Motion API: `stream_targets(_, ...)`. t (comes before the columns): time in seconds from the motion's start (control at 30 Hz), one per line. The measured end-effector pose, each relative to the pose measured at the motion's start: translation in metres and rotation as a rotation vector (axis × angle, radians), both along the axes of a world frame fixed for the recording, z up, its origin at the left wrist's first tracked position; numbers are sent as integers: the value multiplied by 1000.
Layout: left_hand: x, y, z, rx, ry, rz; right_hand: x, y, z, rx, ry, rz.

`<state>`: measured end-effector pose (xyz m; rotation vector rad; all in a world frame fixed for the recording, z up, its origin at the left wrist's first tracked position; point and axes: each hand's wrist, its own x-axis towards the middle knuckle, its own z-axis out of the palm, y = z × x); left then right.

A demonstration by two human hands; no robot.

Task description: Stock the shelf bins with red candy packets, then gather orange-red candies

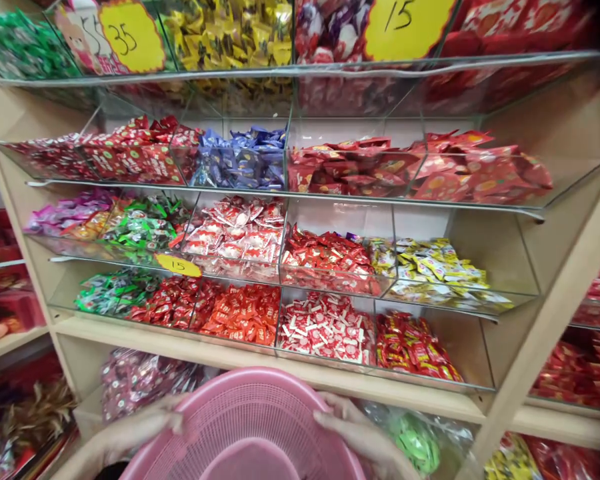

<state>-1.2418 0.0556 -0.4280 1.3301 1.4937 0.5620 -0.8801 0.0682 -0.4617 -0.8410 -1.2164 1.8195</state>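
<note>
A round pink plastic basket (pixel 253 379) with mesh walls is at the bottom of the view, tilted so its inside shows; nothing lies in the part I see. My left hand (pixel 153 421) grips its rim on the left side, with the thumb inside. On the right side, my right hand (pixel 349 427) is closed around the rim, thumb over the edge. Just beyond the basket is the lowest row of candy bins, with red and white wrapped candies (pixel 325 327) and orange-red wrapped candies (pixel 243 313) nearest to it.
Tiered clear bins of wrapped candy fill a wooden shelf (pixel 420 390), with blue packets (pixel 240 157) and yellow-white ones (pixel 440 260) higher up. Yellow price tags (pixel 133 37) hang above. Under the ledge lie bagged goods (pixel 140 380) and a green item in plastic (pixel 415 443).
</note>
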Motion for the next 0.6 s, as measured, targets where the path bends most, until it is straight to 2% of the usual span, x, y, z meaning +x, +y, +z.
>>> stream_targets(0.17, -1, 14, 9, -142, -162, -208, -11, 15, -6, -27, -124, 35)
stream_targets(0.23, -6, 20, 9, -150, -239, -163, -16, 16, -7, 2, -169, 21)
stream_targets(0.3, -13, 29, 3, -263, -345, -236, -24, 16, -5, 28, -212, 23)
stream_targets(0.4, -21, 45, -8, -278, -446, -258, -39, 17, 1, 62, -259, 24)
stream_targets(0.5, -25, 59, -16, -324, -560, -245, -48, 20, 6, 60, -260, 22)
stream_targets(0.6, -29, 69, -25, -338, -572, -194, -49, 21, 9, -39, -217, 7)
